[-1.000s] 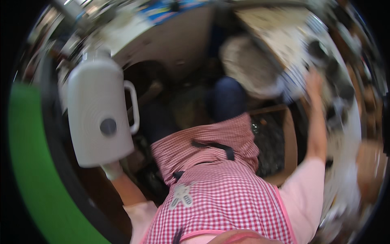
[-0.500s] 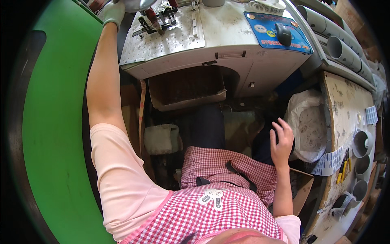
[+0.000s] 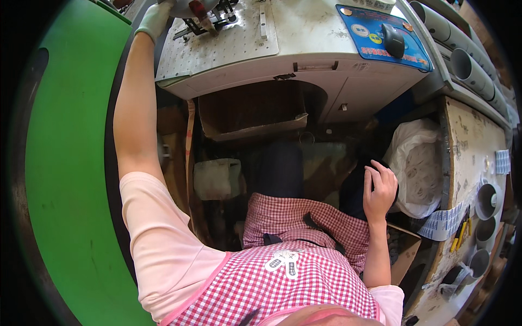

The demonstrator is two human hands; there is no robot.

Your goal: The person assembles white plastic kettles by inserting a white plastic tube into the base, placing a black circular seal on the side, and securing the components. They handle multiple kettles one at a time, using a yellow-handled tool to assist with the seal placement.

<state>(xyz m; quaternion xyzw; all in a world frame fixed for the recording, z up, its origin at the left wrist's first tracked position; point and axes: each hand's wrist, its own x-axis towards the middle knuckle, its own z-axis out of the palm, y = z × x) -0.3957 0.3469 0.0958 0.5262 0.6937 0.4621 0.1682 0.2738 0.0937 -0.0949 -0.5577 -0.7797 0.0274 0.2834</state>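
My left hand (image 3: 154, 20), in a pale glove, is stretched far forward at the top left. It is beside a rounded grey part (image 3: 184, 7) on the bench; its fingers are mostly hidden or cut off by the picture's edge, so I cannot tell their grip. Next to that part is a black clamp fixture (image 3: 220, 19) with a red-handled piece (image 3: 200, 12), on a perforated metal plate (image 3: 239, 46). My right hand (image 3: 379, 193) is bare and holds nothing. Its fingers are loosely bent, thumb apart, above my dark-clad leg near a white bag (image 3: 405, 141).
A green panel (image 3: 70, 163) runs along my left. On the white bench (image 3: 304, 32) lies a blue mat (image 3: 361, 38) with a black mouse (image 3: 392, 41). Below is an open cardboard box (image 3: 253, 130). At right, a worn board (image 3: 470, 130) carries grey tubes (image 3: 478, 263) and yellow-handled pliers (image 3: 461, 234).
The whole view has shifted, so the bench sits higher in the picture. My right hand's fingers are slightly closer together. My left hand stays by the grey part.
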